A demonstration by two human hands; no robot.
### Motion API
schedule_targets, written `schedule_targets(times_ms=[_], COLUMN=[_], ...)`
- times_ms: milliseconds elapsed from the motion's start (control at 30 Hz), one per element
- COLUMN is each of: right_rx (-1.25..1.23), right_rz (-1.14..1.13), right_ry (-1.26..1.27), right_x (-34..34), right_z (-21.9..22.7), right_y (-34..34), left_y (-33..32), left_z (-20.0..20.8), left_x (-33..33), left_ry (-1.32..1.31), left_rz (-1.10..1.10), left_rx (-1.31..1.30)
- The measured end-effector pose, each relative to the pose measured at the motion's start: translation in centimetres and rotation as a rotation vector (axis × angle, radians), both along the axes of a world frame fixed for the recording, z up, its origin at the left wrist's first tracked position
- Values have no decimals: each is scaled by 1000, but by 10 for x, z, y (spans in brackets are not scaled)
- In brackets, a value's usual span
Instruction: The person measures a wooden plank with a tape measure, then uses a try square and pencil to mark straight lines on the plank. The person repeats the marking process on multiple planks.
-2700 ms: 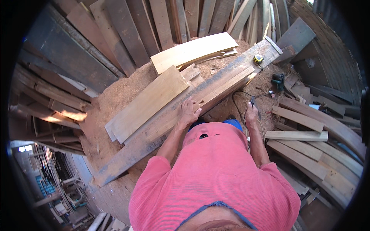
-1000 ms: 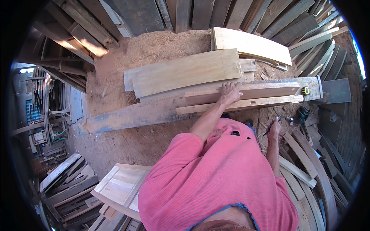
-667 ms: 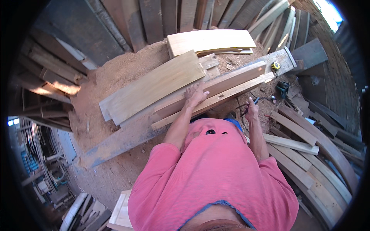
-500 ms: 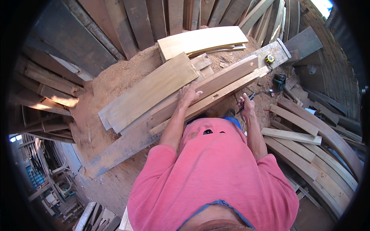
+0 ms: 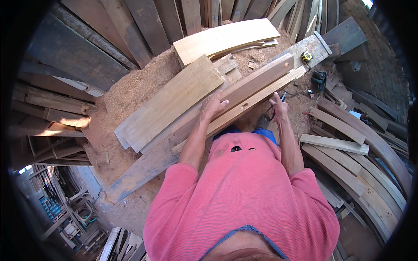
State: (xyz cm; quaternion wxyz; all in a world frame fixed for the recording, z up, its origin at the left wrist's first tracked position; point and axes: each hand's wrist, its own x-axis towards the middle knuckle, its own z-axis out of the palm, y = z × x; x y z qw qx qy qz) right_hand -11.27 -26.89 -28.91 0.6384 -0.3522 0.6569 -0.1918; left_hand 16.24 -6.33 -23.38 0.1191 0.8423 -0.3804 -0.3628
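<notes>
My left hand (image 5: 213, 105) lies over the reddish-brown plank (image 5: 257, 82), with its fingers spread and its thumb pointing right. Along the near side of that plank runs a pale timber strip (image 5: 244, 105) with a dark notch or knot in its face. My right hand (image 5: 279, 108) is closed around a slim dark tool (image 5: 283, 96) with a bluish part; the hand hides most of it, and its exact kind cannot be made out. The fingertips of this hand are close to the strip's near edge. Both timbers lie on a long, worn bench board (image 5: 135, 176).
Beyond my left hand is a wide tan board (image 5: 174, 102), with stacked pale boards (image 5: 226, 39) farther back. A yellow tape measure (image 5: 306, 56) sits at the bench's far right end, near a dark green power tool (image 5: 319, 78). Loose planks (image 5: 339, 158) lie at right; sawdust (image 5: 117, 104) is heaped behind.
My right hand has moved slightly away from my body, closer to the pale strip, with the slim dark tool in it. My left hand stays on the plank. The whole view has shifted a little.
</notes>
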Motion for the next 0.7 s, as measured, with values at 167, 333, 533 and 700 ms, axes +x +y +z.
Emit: schedule_targets(times_ms=[167, 333, 533, 700], right_rx=[33, 31, 33, 6], right_rz=[-26, 11, 25, 62], right_ry=[20, 5, 6, 39], right_x=[11, 13, 15, 12], right_z=[-20, -25, -16, -18], right_y=[-3, -2, -2, -4], left_y=[7, 8, 15, 17], left_z=[-5, 7, -4, -5], left_x=[-9, -17, -14, -8], left_ry=[-2, -6, 35, 132], left_rz=[11, -23, 12, -6], left_rx=[-62, -52, -173, -205])
